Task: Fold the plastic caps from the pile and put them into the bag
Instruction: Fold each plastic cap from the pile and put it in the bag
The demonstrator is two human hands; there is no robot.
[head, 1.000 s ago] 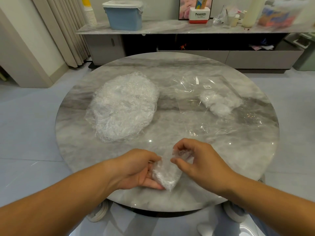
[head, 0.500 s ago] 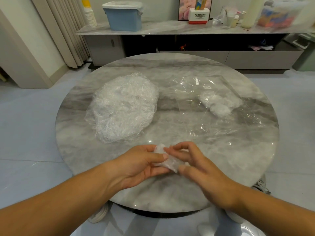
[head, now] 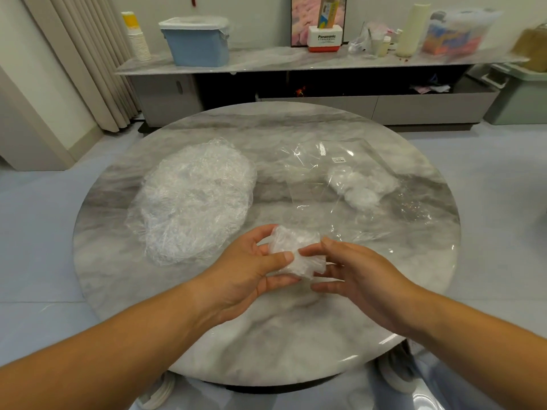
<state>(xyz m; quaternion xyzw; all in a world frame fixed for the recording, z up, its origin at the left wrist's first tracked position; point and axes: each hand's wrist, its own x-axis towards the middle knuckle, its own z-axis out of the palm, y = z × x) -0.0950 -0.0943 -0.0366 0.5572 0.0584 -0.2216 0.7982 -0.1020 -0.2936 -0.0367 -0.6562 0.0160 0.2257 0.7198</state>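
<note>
Left thumb [head: 282,257] lies flat across the front of the folded cap [head: 291,251], and the other left fingers [head: 260,235] curl round its far and under side, so the left hand [head: 239,273] grips it. Right fingertips [head: 307,251] meet the same cap from the other side: thumb tip on the front face almost touching the left thumb, index over the top edge, and the lower fingers spread narrow under it. The right hand [head: 358,276] pinches it lightly, palm turned inward. The cap is a small crumpled white translucent wad held between both hands, just above the near-middle of the round marble table [head: 266,338], not resting on it as far as visible. The pile [head: 192,199] of unfolded clear caps sits on the left half of the table, close beside the left hand but apart from it. The clear bag [head: 313,176] lies flat on the right half, beyond the right hand, with a small label near its far edge and a few white folded caps in the bag [head: 359,187]. Both forearms are bare and come in from the bottom corners. Behind the table is a low sideboard [head: 296,62] carrying a blue bin [head: 196,44], a stack of paper cups [head: 137,39], a red and white box [head: 325,39], a cream bottle [head: 413,29] and a blurred clear container [head: 455,32]. A curtain [head: 85,60] hangs at far left, and a green bin [head: 524,96] stands at far right.
</note>
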